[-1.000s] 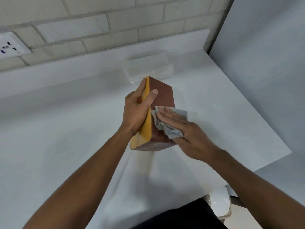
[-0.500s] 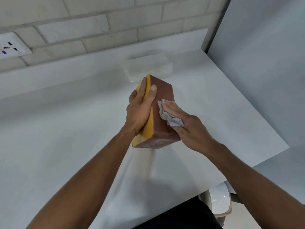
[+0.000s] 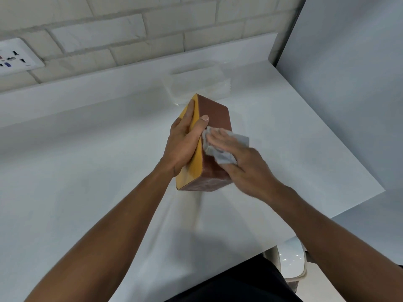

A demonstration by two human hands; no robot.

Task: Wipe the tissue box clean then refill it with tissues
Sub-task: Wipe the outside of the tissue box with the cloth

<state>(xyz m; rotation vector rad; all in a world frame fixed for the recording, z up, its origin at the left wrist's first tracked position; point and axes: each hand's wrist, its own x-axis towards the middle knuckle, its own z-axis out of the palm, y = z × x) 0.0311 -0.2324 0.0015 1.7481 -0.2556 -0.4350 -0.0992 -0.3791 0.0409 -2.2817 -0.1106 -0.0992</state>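
the tissue box (image 3: 214,118) is held tilted over the middle of the countertop (image 3: 87,171), brown face up and yellow face to the left. it is gripped by the left hand (image 3: 181,147), with the fingers curled over the yellow face and the thumb laid on the brown one. the right hand (image 3: 246,173) lies flat with straight fingers, and a grey cloth (image 3: 229,149) is pressed by it against the brown face.

change noted: over the last second the cloth has been carried from the lower half of the brown face up toward the left thumb. it is now spread wider, and a flap reaches past the box's right edge. the right fingers are smeared by motion, so a stroke is judged to be under way. the pose of the box is little altered.

bearing on the task: the wiping step is judged to be in hand, with only the brown face being covered. the other faces and the refill are taken as outstanding. the box's lower end may be resting on the countertop, but this is not settled by the view.

surface and room: the countertop is white and glossy, with a low upstand at the back. a clear-wrapped tissue pack (image 3: 196,83) lies against that upstand, just behind the box. a pale brick-pattern wall (image 3: 130,29) rises above it, and a wall socket (image 3: 15,57) is fixed at upper left. the right side is closed by a grey panel (image 3: 349,83).
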